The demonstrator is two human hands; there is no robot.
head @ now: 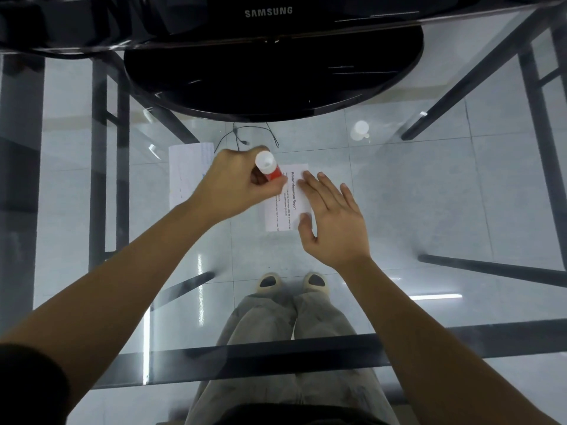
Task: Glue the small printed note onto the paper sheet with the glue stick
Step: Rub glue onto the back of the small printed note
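Note:
A small printed note (291,191) headed "Printer Information Report" lies on the glass table. My right hand (331,222) rests flat on its right edge, fingers straight. My left hand (236,185) grips a red glue stick (268,167) with a white end facing up, tilted over the note's left side. Whether its tip touches the note is hidden by my fingers. A larger white paper sheet (187,176) lies to the left, partly behind my left hand.
A black Samsung monitor base (273,75) stands at the back of the glass table (429,210). A white cap (360,130) lies at the back right. Cables (239,136) trail from the monitor. Through the glass show table legs, floor tiles and my own legs.

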